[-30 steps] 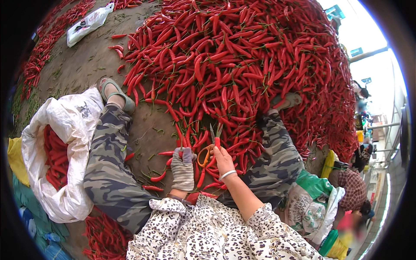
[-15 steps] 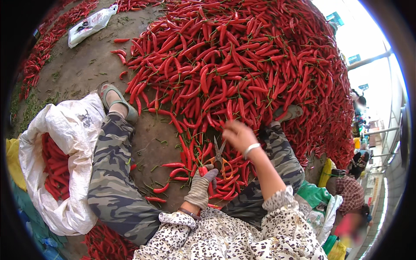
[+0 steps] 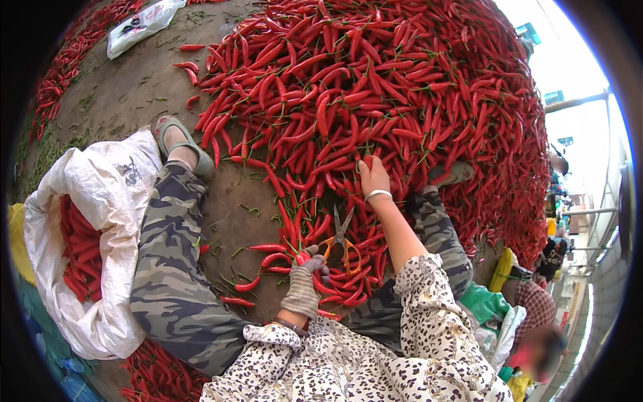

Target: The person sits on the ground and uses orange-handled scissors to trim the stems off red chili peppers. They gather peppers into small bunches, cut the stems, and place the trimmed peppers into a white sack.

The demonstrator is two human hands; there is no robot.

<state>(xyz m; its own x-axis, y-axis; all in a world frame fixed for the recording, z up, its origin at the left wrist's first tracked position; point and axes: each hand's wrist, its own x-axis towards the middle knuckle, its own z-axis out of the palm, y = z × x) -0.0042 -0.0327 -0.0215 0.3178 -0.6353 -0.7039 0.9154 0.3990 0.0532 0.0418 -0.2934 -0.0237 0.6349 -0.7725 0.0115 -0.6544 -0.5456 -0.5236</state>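
Left of the scissors (image 3: pixel 339 238), the gloved left hand (image 3: pixel 303 287) curled snugly round one chili (image 3: pixel 303 257), while beyond them the right hand (image 3: pixel 375 179) pinched another chili (image 3: pixel 368 160)!

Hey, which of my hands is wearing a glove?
Your left hand: a greyish striped glove covers it. Your right hand, at the red pepper pile, is ungloved, with a white bracelet.
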